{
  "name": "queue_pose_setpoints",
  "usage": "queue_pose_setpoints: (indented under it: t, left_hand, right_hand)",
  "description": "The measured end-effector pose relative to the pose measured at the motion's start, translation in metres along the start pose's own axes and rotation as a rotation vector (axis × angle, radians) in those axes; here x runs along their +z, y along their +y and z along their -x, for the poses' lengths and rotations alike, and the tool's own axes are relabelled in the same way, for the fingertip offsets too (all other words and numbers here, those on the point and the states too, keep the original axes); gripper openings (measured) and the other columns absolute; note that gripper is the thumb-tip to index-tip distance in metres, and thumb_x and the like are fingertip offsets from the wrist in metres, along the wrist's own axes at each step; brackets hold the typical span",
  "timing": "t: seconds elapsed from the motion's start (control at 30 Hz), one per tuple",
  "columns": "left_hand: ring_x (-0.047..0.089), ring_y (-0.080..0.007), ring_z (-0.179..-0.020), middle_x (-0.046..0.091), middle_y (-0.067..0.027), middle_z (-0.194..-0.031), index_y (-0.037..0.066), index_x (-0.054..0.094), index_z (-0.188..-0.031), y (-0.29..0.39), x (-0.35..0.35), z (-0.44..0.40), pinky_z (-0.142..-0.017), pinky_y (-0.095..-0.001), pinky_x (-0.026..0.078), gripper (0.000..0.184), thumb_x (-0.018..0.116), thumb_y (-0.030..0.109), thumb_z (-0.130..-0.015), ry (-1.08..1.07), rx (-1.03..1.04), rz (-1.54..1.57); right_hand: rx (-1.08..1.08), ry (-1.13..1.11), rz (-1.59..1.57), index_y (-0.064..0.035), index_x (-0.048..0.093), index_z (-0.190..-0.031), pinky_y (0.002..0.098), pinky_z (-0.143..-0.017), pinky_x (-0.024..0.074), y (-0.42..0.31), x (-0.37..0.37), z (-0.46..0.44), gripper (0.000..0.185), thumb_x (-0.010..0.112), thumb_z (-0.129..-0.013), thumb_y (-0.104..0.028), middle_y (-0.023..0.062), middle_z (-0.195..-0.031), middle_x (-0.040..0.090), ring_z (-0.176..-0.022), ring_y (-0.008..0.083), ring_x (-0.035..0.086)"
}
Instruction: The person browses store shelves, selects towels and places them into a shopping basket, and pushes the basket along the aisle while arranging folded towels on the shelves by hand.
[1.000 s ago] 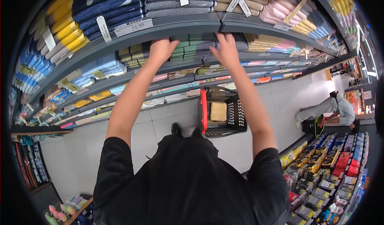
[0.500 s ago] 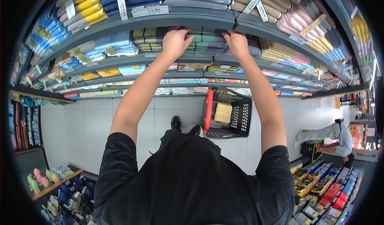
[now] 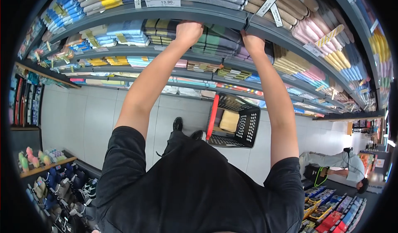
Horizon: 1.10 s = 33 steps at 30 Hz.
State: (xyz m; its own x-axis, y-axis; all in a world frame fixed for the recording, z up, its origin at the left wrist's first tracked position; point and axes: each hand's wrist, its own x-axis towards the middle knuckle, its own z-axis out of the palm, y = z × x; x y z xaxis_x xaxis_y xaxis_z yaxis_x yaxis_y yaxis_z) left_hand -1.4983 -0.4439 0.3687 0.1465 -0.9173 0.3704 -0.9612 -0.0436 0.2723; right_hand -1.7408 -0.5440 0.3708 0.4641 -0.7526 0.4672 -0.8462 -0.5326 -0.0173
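Folded green-and-grey plaid towels (image 3: 217, 38) lie stacked on the second shelf, between my two hands. My left hand (image 3: 189, 33) is closed at the stack's left edge, fingers curled round a towel edge and partly hidden. At the right end, over purple-grey towels, is my right hand (image 3: 253, 44). Its fingers reach in under the upper shelf and are mostly hidden, so its grip cannot be made out. Yellow-and-grey checked towels (image 3: 159, 33) sit just left of my left hand.
Above my hands runs the upper shelf's edge (image 3: 199, 12), with folded towels and a price label (image 3: 163, 2). A black shopping basket (image 3: 248, 127) with a red handle stands on the floor, holding a pale yellow item (image 3: 229, 121). Another person (image 3: 344, 164) is at the right.
My left hand has gone from thumb apart to a closed shape. My right hand has shifted slightly right and deeper under the shelf edge. The plaid towels between them look raised and slanted.
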Motion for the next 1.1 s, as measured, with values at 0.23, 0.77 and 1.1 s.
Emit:
queue_pose_setpoints:
  t: [0.23,0.77,1.1]
  left_hand:
    - [0.065,-0.0353,-0.097,0.068,-0.0213,-0.105,0.010,0.067,-0.111,-0.023,0.015,0.014,-0.084,-0.0456,0.051,0.030,0.058,0.018,-0.083,-0.203,0.147,0.131]
    - [0.058,-0.0223,-0.110,0.061,-0.0065,-0.121,0.011,0.058,-0.121,-0.063,-0.009,-0.080,-0.096,-0.0366,0.048,0.024,0.058,0.015,-0.097,-0.390,-0.468,2.322]
    - [0.057,-0.0215,-0.112,0.061,-0.0063,-0.123,0.012,0.057,-0.123,-0.062,0.012,-0.107,-0.097,-0.0363,0.047,0.026,0.058,0.015,-0.097,-0.514,-0.494,2.223]
  right_hand:
    - [0.045,-0.152,-0.155,-0.0092,0.060,-0.123,0.0495,-0.083,0.0534,-0.010,-0.016,0.033,0.044,0.066,-0.086,-0.032,0.0229,-0.111,0.065,-0.098,0.0395,0.065]
    - [1.000,0.132,-1.948,-0.0028,0.059,-0.119,0.0455,-0.098,0.0497,0.010,0.026,-0.006,0.033,0.049,-0.101,-0.028,0.0122,-0.116,0.064,-0.106,0.0282,0.062]
    - [1.039,0.325,-1.726,-0.0050,0.060,-0.119,0.0426,-0.100,0.0479,0.002,0.021,-0.046,0.031,0.050,-0.100,-0.028,0.0110,-0.117,0.064,-0.109,0.0272,0.060]
